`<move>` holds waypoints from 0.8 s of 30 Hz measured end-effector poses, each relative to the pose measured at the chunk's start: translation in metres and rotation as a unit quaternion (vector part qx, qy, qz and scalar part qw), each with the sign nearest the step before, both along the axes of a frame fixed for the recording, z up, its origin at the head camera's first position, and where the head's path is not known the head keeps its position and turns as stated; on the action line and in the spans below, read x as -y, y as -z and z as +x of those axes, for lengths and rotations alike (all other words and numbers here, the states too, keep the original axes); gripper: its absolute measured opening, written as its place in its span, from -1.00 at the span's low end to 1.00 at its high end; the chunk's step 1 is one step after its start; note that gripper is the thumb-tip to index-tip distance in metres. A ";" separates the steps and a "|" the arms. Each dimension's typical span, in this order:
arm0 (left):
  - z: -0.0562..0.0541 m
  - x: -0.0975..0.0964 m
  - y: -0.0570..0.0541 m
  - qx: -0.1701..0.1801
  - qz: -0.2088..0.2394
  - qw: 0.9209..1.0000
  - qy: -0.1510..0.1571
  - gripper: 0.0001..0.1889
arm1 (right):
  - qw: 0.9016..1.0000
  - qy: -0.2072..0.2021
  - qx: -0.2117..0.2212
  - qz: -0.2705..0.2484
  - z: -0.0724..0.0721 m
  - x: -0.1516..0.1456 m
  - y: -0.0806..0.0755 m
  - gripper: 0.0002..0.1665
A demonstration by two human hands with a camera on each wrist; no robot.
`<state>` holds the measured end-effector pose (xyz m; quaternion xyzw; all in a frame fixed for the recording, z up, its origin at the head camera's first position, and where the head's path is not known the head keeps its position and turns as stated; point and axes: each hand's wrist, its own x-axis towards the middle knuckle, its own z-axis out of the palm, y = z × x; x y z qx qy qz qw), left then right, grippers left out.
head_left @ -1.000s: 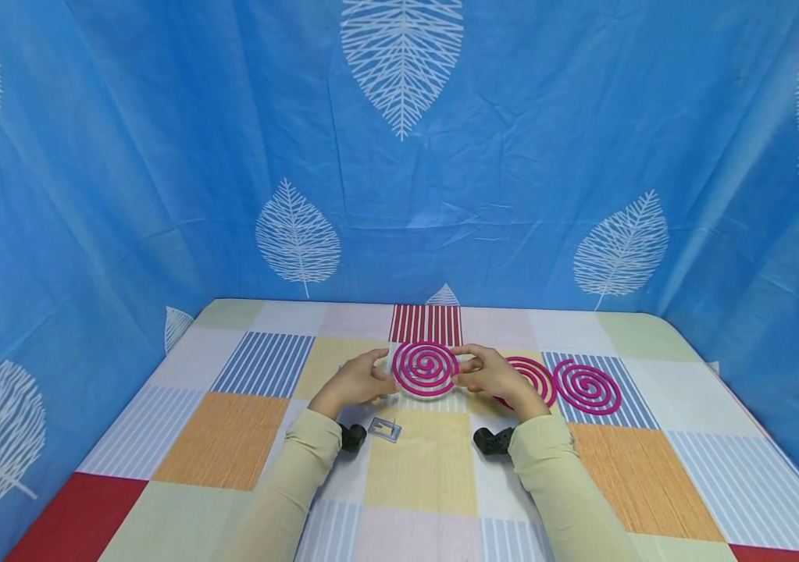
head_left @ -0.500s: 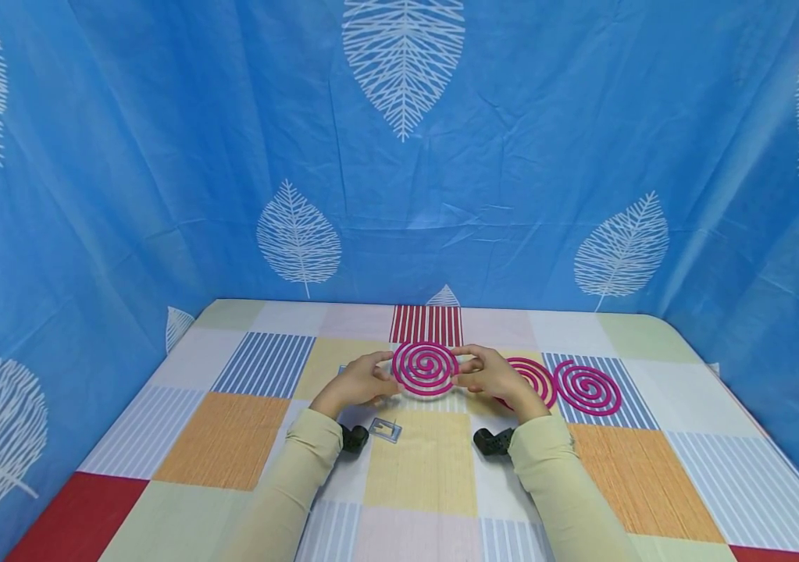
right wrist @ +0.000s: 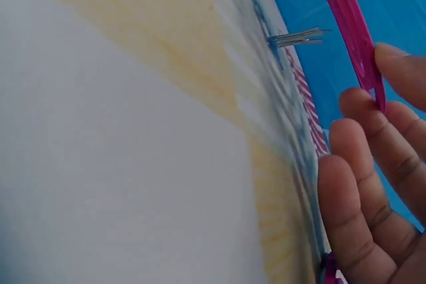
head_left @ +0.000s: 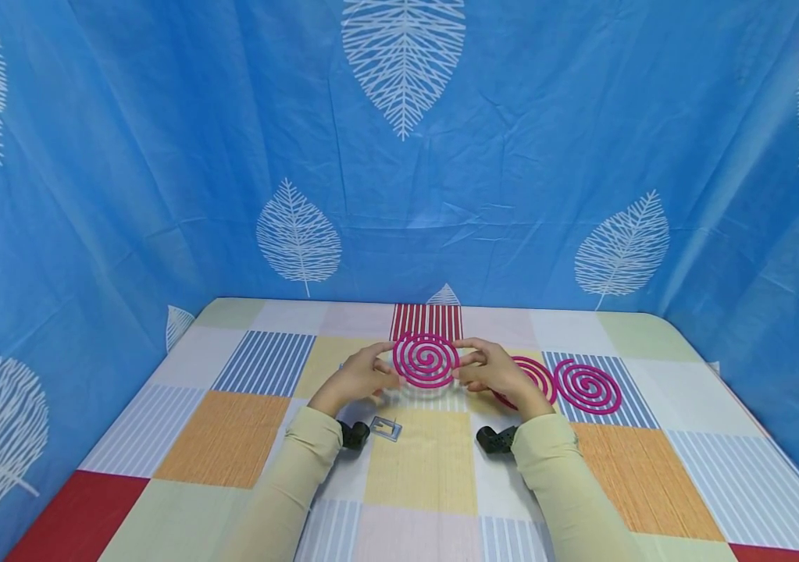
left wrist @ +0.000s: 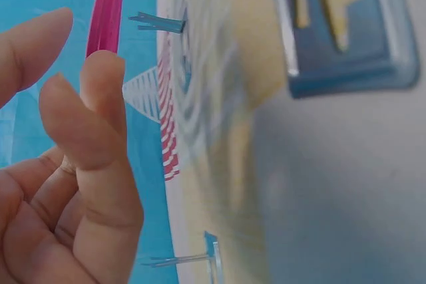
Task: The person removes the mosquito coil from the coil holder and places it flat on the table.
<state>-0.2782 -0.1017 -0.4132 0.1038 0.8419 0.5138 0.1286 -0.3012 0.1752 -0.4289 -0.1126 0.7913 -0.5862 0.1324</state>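
Observation:
A magenta spiral mosquito coil (head_left: 426, 361) is held raised and roughly level between both hands. My left hand (head_left: 360, 375) holds its left edge with the fingertips. On the opposite edge, my right hand (head_left: 494, 371) pinches the rim between thumb and fingers, plain in the right wrist view. Below the coil, a metal coil stand (left wrist: 178, 26) has thin prongs pointing up toward it, with a gap between. Another metal stand (head_left: 386, 428) lies nearer me, beside the left wrist. A third stand (left wrist: 212, 257) is partly hidden by the left hand in the head view.
Two more magenta coils lie at the right: one coil (head_left: 536, 376) partly covered by the right hand, the other coil (head_left: 587, 387) fully visible beside it. A patchwork cloth (head_left: 420, 460) covers the table. Blue curtains (head_left: 483, 172) hang at the back and sides.
Both hands have risen slightly with the coil, which now sits a little higher above the cloth. The other coils and the near stand have stayed put.

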 end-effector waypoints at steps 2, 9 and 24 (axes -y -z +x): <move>0.001 0.000 -0.003 -0.005 -0.002 1.000 -0.005 -0.19 | 1.000 0.000 0.000 -0.016 0.000 0.000 -0.002 -0.23; 0.002 0.002 -0.010 -0.014 0.015 1.000 -0.014 -0.18 | 0.998 -0.003 -0.045 -0.040 -0.001 -0.004 -0.010 -0.23; 0.006 0.005 -0.028 -0.047 0.057 0.997 0.009 -0.16 | 0.995 -0.011 -0.076 -0.068 0.003 -0.007 -0.029 -0.19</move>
